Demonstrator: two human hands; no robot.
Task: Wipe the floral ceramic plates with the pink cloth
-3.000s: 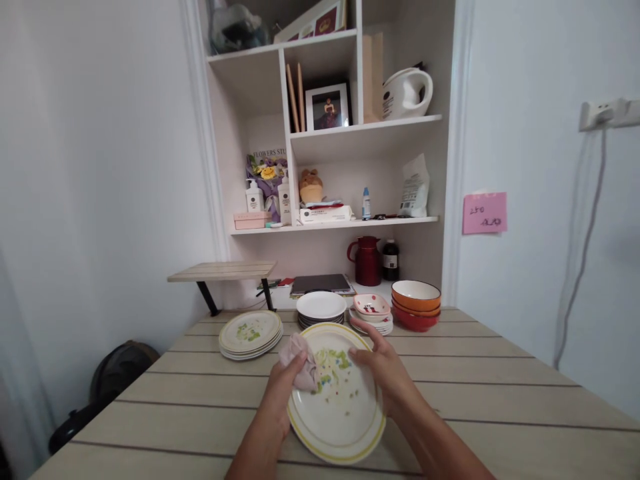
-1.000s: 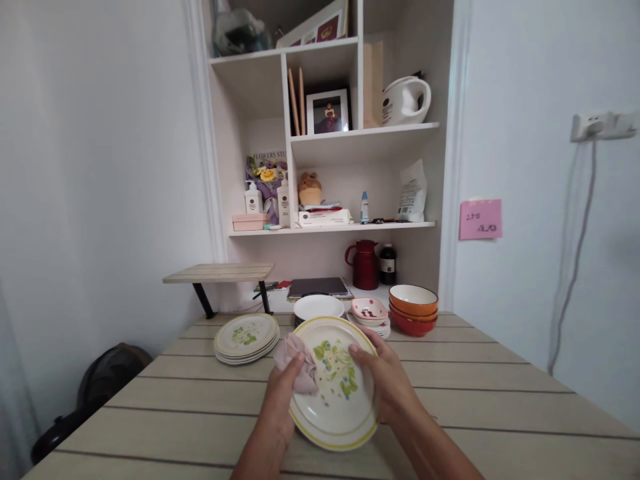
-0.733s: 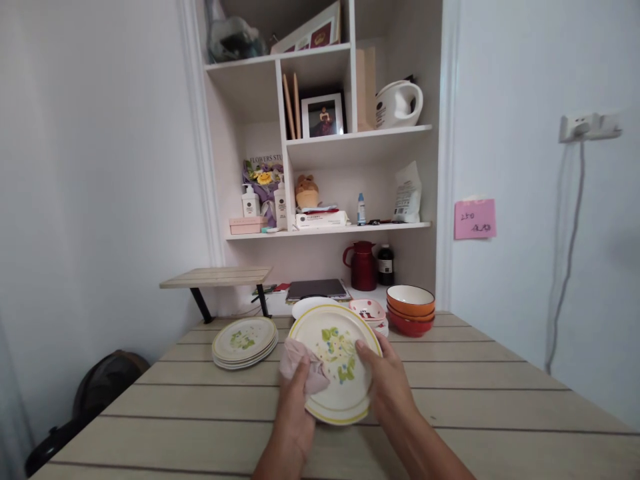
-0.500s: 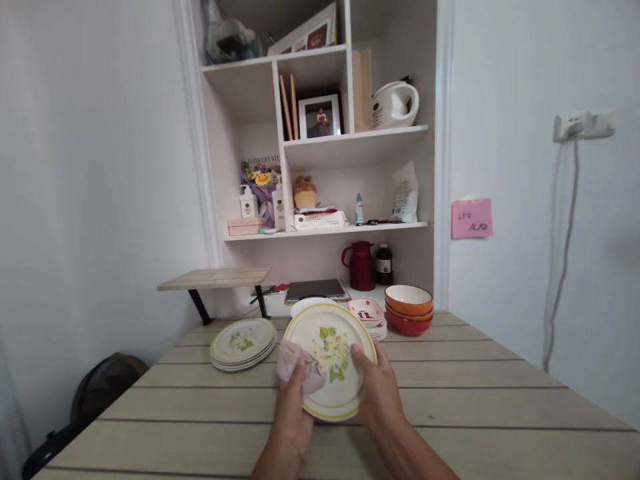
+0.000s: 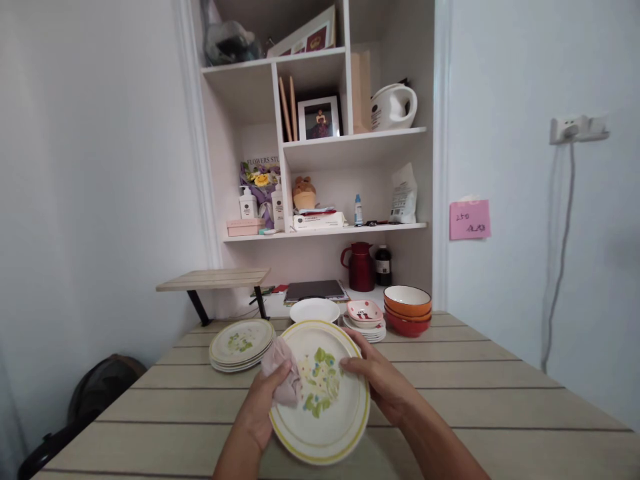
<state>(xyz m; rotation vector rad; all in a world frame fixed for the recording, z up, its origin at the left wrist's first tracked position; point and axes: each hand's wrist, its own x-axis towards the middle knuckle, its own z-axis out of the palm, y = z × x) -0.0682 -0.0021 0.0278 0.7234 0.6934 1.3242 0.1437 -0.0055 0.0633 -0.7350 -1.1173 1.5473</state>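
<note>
A cream plate (image 5: 334, 427) with a yellow rim and a green leaf pattern is held tilted above the table. My right hand (image 5: 383, 377) grips its upper right edge, thumb on the face and fingers behind. At the plate's left edge, my left hand (image 5: 260, 403) is closed on a crumpled pinkish cloth (image 5: 284, 373), which presses against the rim. The left fingers behind the cloth are partly hidden. Left of the plate, a stack of matching plates (image 5: 242, 341) lies on the table.
Behind the held plate are a white dish (image 5: 314, 311), small pink dishes (image 5: 365, 312) on white plates (image 5: 373, 332), and stacked orange and red bowls (image 5: 407, 310). A small raised wooden shelf (image 5: 215, 279) stands at the left. A red jug (image 5: 361, 268) is at the back of the table (image 5: 480, 393).
The plate has come lower and nearer and has turned in my hands. My left hand with the cloth has shifted left along the rim, and the white dish behind shows more.
</note>
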